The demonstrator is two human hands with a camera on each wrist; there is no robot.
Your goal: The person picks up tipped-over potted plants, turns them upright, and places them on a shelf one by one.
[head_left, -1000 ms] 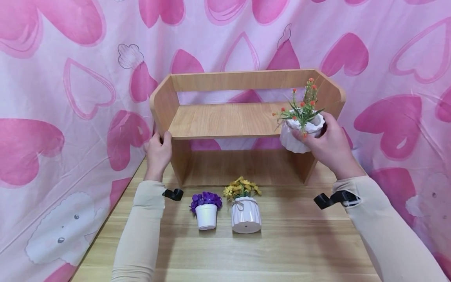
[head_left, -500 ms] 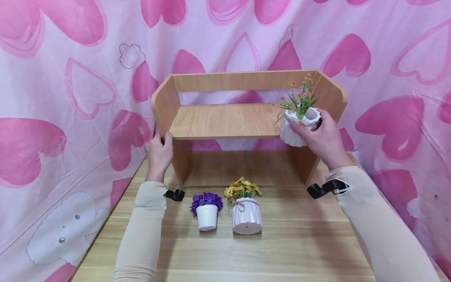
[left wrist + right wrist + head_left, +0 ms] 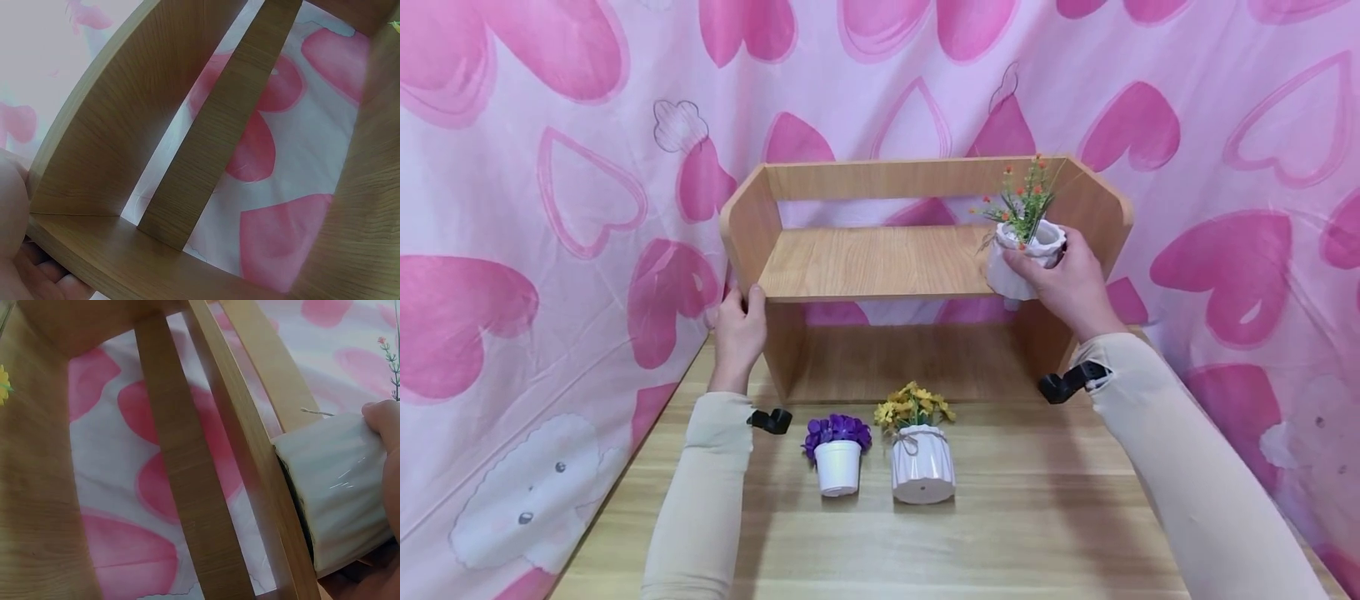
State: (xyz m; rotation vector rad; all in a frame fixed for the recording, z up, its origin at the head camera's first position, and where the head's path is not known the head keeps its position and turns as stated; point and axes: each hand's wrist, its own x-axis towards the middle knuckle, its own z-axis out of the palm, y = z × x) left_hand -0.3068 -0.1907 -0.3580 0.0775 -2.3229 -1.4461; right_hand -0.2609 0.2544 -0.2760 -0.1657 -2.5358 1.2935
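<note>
My right hand grips a ribbed white flowerpot holding thin green stems with small orange-red blooms. In the head view it is at the front edge of the upper board, near the shelf's right end. The right wrist view shows the pot close against the board edge; whether it touches cannot be told. At the left end of the wooden desk shelf, my left hand holds the side panel's front edge. Thumb and curled fingers sit around that panel in the left wrist view.
On the wooden table, in front of the shelf, lie a small white pot of purple flowers and a ribbed white pot of yellow flowers. Pink heart-patterned cloth hangs behind and at both sides.
My right hand has carried the orange-flowered pot a little left and inward over the upper board's front edge. The left hand keeps its place on the side panel.
</note>
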